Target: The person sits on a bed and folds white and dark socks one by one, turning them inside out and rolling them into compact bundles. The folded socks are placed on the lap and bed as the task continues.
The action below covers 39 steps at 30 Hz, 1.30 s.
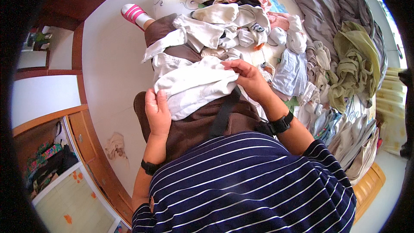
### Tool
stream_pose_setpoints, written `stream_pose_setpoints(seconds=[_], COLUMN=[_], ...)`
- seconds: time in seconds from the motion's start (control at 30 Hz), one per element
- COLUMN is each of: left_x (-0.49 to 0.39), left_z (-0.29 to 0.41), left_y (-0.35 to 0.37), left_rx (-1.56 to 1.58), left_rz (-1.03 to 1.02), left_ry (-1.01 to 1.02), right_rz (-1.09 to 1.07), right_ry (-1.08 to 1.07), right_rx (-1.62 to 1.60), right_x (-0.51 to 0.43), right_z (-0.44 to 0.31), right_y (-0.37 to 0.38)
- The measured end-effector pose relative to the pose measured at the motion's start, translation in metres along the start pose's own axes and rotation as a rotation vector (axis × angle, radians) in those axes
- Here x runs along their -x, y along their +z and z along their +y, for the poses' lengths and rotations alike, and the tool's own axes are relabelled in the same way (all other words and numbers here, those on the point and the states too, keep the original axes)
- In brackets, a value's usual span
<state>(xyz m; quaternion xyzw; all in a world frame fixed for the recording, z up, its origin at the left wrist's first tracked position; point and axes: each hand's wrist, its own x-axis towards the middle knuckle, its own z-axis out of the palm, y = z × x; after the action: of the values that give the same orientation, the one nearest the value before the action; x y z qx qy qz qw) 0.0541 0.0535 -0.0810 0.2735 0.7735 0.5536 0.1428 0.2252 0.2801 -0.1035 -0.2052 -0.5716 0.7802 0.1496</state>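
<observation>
A pair of white socks (197,82) is stretched out flat above my lap, one lying over the other. My left hand (157,111) grips the toe-side left end between thumb and fingers. At the opposite end, my right hand (247,79) pinches the edge of the fabric. Beneath and beyond the pair, another white sock (166,64) rests on my brown trousers (207,129). A further white sock (166,43) drapes across my knee. Which sock each fingertip touches under the fabric is hidden.
A heap of white socks and garments (223,22) covers the bed in front of me. To the right lie an olive garment (351,64), a grey cloth (317,6) and a row of folded clothes (349,139). A crumpled beige cloth (115,145) is on the floor, near an open cabinet (53,155).
</observation>
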Motion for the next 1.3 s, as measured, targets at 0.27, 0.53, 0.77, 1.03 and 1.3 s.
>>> stream_pose_setpoints(seconds=[0.27,0.53,0.77,1.03,1.3], left_x=[-0.028,-0.021,0.012,0.014,0.019], left_z=[0.010,0.005,0.001,0.012,0.021], left_y=[-0.006,-0.022,-0.033,-0.032,-0.031], left_rx=[0.020,-0.318,-0.420,-0.438,-0.393], left_rz=[0.016,-0.407,-0.545,-0.544,-0.593], left_ry=[0.150,0.942,0.913,0.929,0.941], right_rz=[0.147,0.047,-0.156,0.210,-0.144], right_ry=[-0.406,-0.676,-0.571,-0.225,-0.384], right_rx=[0.640,1.056,1.194,0.683,0.989], right_x=[-0.014,0.011,0.053,0.047,0.037], right_z=[-0.037,-0.006,0.005,-0.012,-0.031], right_y=[0.009,-0.006,-0.026,-0.008,-0.003])
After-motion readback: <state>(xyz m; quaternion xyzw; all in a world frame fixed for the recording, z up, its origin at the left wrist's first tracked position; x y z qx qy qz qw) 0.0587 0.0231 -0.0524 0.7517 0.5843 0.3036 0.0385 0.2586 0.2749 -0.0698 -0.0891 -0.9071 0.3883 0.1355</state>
